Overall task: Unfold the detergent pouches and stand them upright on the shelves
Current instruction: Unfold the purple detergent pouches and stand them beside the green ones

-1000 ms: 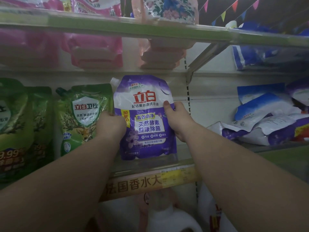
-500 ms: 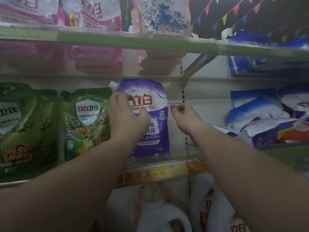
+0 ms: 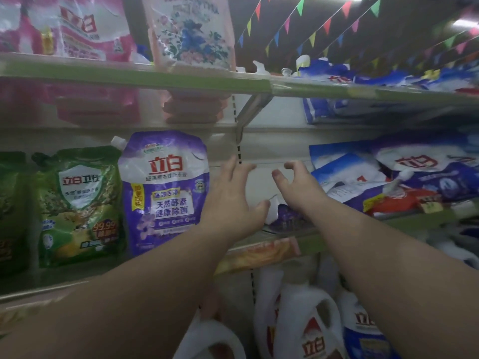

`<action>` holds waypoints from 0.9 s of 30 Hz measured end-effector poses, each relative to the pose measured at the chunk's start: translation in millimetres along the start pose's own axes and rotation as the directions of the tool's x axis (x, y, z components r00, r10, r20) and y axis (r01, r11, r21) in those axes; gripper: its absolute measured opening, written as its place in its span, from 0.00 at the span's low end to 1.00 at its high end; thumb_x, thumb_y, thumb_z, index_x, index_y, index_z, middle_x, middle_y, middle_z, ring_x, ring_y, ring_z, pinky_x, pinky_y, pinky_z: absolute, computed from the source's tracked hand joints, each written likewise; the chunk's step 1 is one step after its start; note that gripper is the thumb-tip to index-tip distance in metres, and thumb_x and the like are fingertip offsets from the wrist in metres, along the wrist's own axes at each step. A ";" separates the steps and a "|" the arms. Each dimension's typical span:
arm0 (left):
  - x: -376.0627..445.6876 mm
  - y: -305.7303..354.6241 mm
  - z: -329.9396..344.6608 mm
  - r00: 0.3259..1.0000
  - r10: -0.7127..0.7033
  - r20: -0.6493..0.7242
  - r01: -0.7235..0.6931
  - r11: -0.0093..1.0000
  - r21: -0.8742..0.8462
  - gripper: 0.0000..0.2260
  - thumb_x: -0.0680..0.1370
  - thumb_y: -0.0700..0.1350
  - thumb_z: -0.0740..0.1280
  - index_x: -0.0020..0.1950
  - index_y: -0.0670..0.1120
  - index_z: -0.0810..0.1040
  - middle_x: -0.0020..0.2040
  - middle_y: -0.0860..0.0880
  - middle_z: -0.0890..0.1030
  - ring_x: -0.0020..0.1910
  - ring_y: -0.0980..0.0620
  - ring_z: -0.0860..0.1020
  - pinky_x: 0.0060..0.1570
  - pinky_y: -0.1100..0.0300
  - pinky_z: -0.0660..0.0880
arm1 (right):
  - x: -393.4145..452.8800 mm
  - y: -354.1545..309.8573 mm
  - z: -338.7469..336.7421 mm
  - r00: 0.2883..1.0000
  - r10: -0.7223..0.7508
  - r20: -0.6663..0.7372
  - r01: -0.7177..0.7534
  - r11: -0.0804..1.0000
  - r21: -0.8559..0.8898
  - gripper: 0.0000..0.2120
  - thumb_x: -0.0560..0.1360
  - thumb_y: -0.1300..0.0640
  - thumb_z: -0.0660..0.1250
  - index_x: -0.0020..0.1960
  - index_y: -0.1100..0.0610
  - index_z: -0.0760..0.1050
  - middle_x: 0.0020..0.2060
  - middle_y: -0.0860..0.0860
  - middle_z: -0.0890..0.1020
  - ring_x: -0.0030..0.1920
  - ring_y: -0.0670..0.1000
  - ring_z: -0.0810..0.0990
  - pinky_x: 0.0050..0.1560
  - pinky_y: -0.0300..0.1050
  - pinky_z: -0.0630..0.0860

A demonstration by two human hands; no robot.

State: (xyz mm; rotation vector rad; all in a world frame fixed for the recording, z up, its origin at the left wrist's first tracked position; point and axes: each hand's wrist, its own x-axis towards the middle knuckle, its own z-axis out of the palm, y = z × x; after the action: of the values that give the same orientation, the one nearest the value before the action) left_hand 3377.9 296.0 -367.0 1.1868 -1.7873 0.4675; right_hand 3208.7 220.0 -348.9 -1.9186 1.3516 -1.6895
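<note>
purple pouch (image 3: 164, 193) stands upright on shelf (image 3: 259, 248), right of green pouch (image 3: 77, 206). your left hand (image 3: 230, 203) and right hand (image 3: 298, 187) hover right of purple pouch, fingers spread, holding nothing. risk: your left hand clips purple pouch, topples it.

We have 1 view only, from the head camera, so nothing is shared with a 2nd. It faces the middle shelf (image 3: 259, 248) close up and tilts slightly upward, catching the underside of the upper shelf (image 3: 134, 80) and bunting (image 3: 311, 37) above. Both forearms reach forward from the bottom edge. The wide lens bends the shelf lines, and white jugs (image 3: 305, 322) show below.
</note>
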 end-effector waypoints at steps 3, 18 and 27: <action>6.7 14.0 24.1 0.994 0.001 0.113 -0.005 0.999 0.038 0.36 0.76 0.55 0.72 0.81 0.59 0.60 0.85 0.54 0.48 0.84 0.52 0.47 0.81 0.51 0.52 | 8.8 13.3 -11.4 1.000 -0.017 -0.010 0.016 1.000 -0.023 0.25 0.85 0.38 0.59 0.77 0.50 0.66 0.76 0.50 0.71 0.71 0.56 0.74 0.55 0.48 0.69; 54.7 46.2 104.5 0.957 -0.111 0.269 0.077 0.988 0.134 0.51 0.72 0.54 0.76 0.85 0.52 0.47 0.85 0.52 0.52 0.84 0.51 0.51 0.81 0.51 0.57 | 32.3 44.7 -22.5 1.000 0.017 -0.002 -0.016 0.992 0.124 0.25 0.84 0.39 0.61 0.77 0.50 0.66 0.73 0.50 0.73 0.59 0.50 0.71 0.56 0.48 0.72; 90.5 62.5 141.5 0.909 0.001 0.417 -0.183 0.899 0.397 0.29 0.71 0.54 0.71 0.67 0.47 0.66 0.53 0.50 0.73 0.56 0.46 0.72 0.52 0.53 0.69 | 35.4 73.2 -26.3 0.968 0.222 -0.117 -0.192 0.956 0.223 0.20 0.82 0.41 0.64 0.67 0.54 0.70 0.62 0.54 0.79 0.59 0.59 0.80 0.63 0.57 0.79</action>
State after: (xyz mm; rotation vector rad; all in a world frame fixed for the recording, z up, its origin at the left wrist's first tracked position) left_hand 3244.9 176.7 -353.2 1.5989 -2.1794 0.7425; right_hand 3147.8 163.7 -369.5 -1.5112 1.3110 -1.8087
